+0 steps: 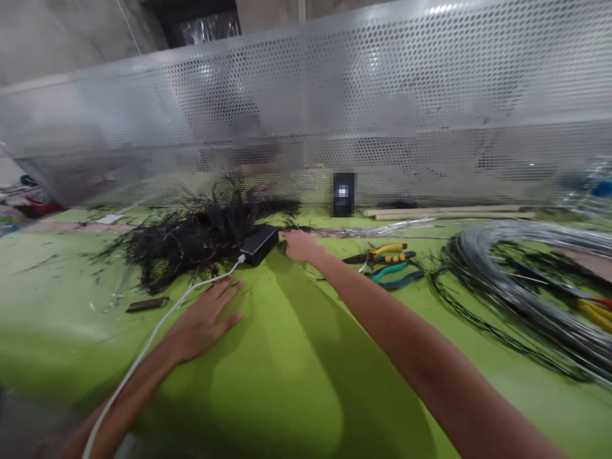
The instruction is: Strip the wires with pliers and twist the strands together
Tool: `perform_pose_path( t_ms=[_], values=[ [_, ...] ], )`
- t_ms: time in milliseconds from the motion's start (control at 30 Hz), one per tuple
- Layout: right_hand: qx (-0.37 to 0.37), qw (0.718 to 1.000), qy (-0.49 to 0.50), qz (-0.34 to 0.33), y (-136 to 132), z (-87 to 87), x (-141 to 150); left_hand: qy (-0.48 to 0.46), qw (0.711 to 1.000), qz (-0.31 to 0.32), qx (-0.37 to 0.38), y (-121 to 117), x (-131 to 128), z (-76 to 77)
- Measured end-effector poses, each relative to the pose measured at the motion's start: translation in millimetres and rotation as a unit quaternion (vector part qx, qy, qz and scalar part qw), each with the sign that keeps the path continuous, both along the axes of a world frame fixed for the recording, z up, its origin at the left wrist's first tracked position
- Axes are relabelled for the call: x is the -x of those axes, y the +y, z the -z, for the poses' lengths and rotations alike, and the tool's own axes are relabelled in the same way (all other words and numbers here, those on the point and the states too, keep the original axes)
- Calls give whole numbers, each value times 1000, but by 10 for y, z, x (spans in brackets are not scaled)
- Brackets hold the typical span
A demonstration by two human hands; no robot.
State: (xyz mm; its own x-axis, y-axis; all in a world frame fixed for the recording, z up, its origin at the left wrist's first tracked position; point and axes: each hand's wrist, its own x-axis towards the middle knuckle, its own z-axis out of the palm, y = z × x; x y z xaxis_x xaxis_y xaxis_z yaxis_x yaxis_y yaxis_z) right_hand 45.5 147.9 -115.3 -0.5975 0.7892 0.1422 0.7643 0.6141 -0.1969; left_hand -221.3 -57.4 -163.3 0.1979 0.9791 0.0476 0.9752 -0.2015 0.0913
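Left hand (203, 319) lying spread; right hand (302, 246) curling — contents unclear; black box (259, 244) sitting between; strands (179, 239) crowding surface's (258, 312) far edge

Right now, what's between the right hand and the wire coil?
Head view: yellow-handled pliers and teal-handled pliers lie between the right hand and wire coil, with dark wire strands near the coil.

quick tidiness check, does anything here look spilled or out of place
Yes, mildly: dark bits lie scattered on the green cover left of the bristly black heap, perhaps shed from it, which looks untidy. The white cable crosses in front of the left forearm, an awkward path. No damage stands out.
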Motion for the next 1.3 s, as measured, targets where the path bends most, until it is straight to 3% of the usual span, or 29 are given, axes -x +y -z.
perform_pose_path(
  t_ms=[267,600,800,967,1100,1233,1300],
  values=[
    [5,999,-31,9,403,170,382,-13,1000,0,4,-95,-46,-19],
    [-28,997,-11,73,378,282,543,-21,1000,2,-2,-124,-114,-82],
    [-8,999,3,46,403,206,515,-24,999,-10,-20,-122,-131,-65],
    [-4,999,12,-32,255,73,115,-30,996,-41,-78,-204,-106,-114],
    [10,995,1,-103,-59,37,-527,-40,990,-50,-124,-593,-96,-89],
    [13,995,21,-92,-471,89,-1092,-65,982,-22,-176,-1267,-2,238],
    [13,998,36,-58,-657,117,-1212,-63,970,-47,-232,-1595,58,430]
  ],
)
